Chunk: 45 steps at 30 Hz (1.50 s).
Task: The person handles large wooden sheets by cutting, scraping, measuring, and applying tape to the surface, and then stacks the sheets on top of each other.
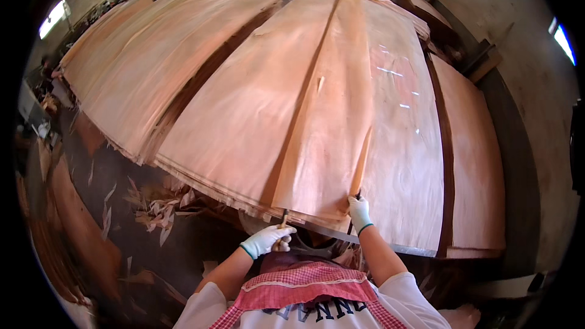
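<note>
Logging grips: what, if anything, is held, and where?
Left hand: a small tool, apparently by its handle. Right hand: at a wood sheet; hold unclear.

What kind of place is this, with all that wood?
Probably a wood workshop: wide, thin wood sheets lie side by side in stacks, torn wood scraps lie heaped nearby, and the left hand and right hand wear white gloves.
</note>
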Motion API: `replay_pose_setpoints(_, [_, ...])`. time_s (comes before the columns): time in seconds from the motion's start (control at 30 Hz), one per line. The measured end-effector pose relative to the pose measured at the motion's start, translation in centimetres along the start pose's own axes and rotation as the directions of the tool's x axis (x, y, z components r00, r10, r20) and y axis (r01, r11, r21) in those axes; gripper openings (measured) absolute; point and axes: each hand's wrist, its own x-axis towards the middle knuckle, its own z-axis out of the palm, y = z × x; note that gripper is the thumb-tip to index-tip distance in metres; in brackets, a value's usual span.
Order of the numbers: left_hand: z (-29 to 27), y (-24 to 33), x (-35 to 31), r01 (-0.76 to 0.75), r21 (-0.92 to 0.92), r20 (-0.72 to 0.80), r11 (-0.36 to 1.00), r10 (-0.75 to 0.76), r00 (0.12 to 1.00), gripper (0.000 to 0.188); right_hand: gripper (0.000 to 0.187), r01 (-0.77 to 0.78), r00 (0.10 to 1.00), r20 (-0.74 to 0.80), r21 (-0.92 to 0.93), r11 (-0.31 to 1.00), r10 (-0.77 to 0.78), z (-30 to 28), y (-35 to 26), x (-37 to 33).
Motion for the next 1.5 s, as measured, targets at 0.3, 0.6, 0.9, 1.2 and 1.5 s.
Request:
replay_pose_setpoints(0.3, [-4.6,2.9,0.2,-0.332,0.151,-0.225,0.931,0.359,0.906,0.012,0.03,-0.061,0.94,0.317,-0.205,0.977,0.126,2.2,-3.5,-2.6])
replay_pose_setpoints(0.6, [10.9,-1.8,2.3,-0.237,0.713,-0.334,0.66,0.617,0.713,0.023,0.049,0.197,0.9,0.389,0.042,0.98,-0.197,-0.5,-9.1,-6.9])
replay_pose_setpoints(0.9, [33.9,-17.7,13.8,-0.545,0.749,0.286,0.377,0.558,0.779,0.051,0.019,0.209,0.973,-0.137,0.156,0.966,-0.188,-22.4,-5.7,-7.2])
replay_pose_setpoints(1.2, [48.2,-23.2,17.4,-0.301,0.615,0.367,0.729,0.073,0.927,0.059,0.021,0.328,0.942,-0.171,0.275,0.904,-0.29,-64.9,0.2,2.3])
replay_pose_setpoints(1.5, [53.3,-32.3,30.7,-0.013,0.569,0.22,0.822,-0.137,0.966,0.052,0.023,0.124,0.964,-0.245,0.064,0.99,-0.105,-96.5,6.3,4.7])
